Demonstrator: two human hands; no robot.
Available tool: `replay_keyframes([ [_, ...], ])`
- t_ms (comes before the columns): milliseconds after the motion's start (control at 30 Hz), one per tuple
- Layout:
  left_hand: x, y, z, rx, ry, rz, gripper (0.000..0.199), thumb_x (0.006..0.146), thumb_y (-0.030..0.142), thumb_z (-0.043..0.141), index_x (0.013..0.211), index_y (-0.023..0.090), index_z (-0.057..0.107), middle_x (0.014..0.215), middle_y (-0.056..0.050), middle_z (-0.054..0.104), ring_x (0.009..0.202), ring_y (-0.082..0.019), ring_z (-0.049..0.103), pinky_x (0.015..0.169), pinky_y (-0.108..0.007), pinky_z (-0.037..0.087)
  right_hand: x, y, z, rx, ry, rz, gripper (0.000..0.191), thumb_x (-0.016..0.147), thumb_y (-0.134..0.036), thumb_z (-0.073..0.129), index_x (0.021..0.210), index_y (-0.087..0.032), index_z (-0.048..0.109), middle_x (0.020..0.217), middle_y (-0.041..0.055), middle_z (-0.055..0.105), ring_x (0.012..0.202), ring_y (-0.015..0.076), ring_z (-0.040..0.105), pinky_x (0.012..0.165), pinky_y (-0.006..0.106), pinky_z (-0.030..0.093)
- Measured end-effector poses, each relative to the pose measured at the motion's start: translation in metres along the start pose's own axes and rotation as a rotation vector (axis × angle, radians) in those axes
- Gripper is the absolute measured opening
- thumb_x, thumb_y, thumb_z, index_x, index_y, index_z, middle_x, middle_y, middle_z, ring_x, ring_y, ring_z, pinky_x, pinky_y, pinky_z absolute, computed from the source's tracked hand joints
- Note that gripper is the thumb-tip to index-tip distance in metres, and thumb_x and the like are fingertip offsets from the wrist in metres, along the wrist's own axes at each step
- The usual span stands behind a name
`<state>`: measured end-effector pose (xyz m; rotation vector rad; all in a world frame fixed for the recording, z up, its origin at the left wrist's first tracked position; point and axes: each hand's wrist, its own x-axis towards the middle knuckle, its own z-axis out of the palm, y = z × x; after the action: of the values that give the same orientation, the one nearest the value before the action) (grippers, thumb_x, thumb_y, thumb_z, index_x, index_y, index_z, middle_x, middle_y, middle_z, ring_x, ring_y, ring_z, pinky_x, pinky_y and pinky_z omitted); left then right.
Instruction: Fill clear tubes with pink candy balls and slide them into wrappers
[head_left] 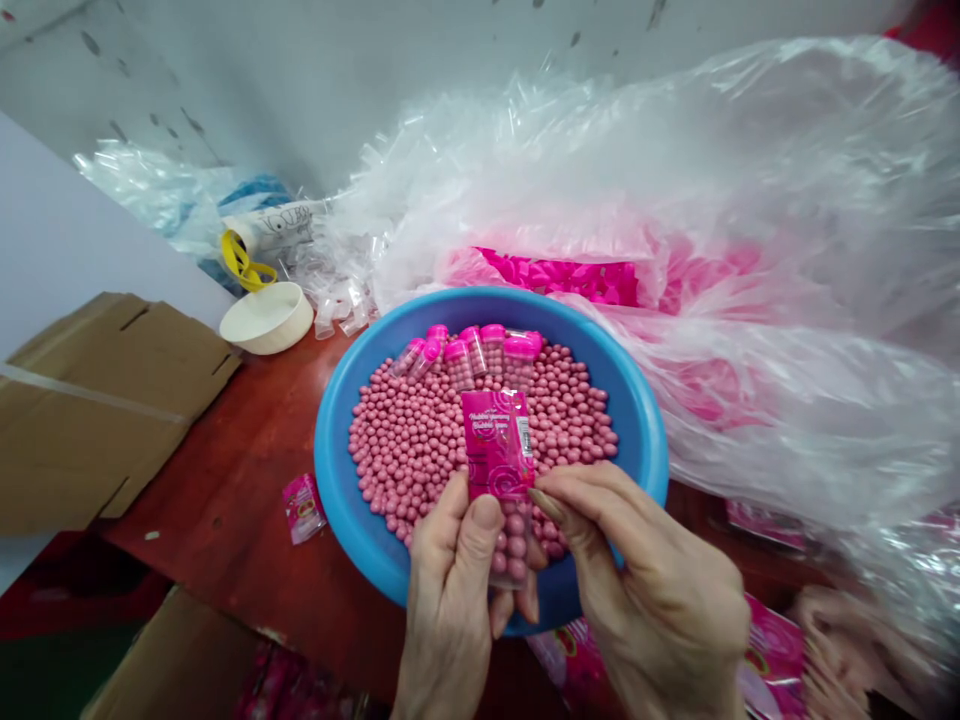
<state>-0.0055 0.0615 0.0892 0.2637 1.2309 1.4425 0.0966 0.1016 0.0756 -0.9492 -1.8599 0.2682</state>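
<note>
Above the basin (334, 500), toward its near edge, a tube (514, 545) is held pointing away from the wrists, its far end covered by a wrapper (495, 440). It is gripped by the closed left hand (448, 590), thumb on top; the wrapper's near right corner is pinched by the right hand (664, 585). Near the far rim, capped tubes (459, 364) are bedded in gumballs (405, 450).
</note>
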Motion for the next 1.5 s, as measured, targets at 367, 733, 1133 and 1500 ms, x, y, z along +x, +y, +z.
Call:
replay_keyframes([
  [367, -0.003, 0.005, 0.006, -0.019, 0.081, -0.071, 0.037, 0.062, 0.047, 0.076, 0.082, 0.017, 0.068, 0.055, 0.004, 0.054, 0.045, -0.003, 0.044, 0.039, -0.01, 0.033, -0.003, -0.005, 0.017, -0.015, 0.039, 0.025, 0.015, 0.09, -0.006, 0.042, 0.083, -0.018, 0.048, 0.071, 0.0006, 0.051, 0.064, 0.0124, 0.054, 0.053, 0.021, 0.046],
  [733, -0.002, 0.003, 0.005, -0.069, 0.139, -0.089, 0.033, 0.064, 0.04, 0.078, 0.083, 0.016, 0.064, 0.054, 0.005, 0.058, 0.046, -0.004, 0.049, 0.042, -0.01, 0.039, -0.01, 0.0, 0.012, 0.075, -0.035, 0.033, 0.019, 0.087, -0.002, 0.041, 0.079, -0.02, 0.045, 0.067, -0.0026, 0.048, 0.058, 0.0096, 0.05, 0.051, 0.02, 0.042],
  [1133, -0.003, -0.003, 0.012, -0.019, 0.189, 0.07, 0.028, 0.068, 0.042, 0.073, 0.074, 0.017, 0.063, 0.049, 0.006, 0.049, 0.041, -0.004, 0.039, 0.036, -0.011, 0.032, -0.014, 0.0, 0.015, 0.076, -0.014, -0.03, 0.023, 0.085, 0.002, 0.042, 0.078, -0.02, 0.045, 0.065, -0.002, 0.047, 0.061, 0.0114, 0.051, 0.054, 0.024, 0.044],
  [1500, 0.001, -0.001, 0.002, 0.106, -0.143, 0.043, 0.033, 0.079, 0.034, 0.065, 0.108, 0.018, 0.059, 0.052, 0.007, 0.047, 0.042, -0.005, 0.039, 0.037, -0.013, 0.029, -0.003, 0.003, 0.012, 0.032, -0.026, 0.081, 0.018, 0.09, -0.012, 0.041, 0.075, -0.021, 0.042, 0.061, -0.0047, 0.046, 0.049, 0.0089, 0.049, 0.044, 0.02, 0.041],
])
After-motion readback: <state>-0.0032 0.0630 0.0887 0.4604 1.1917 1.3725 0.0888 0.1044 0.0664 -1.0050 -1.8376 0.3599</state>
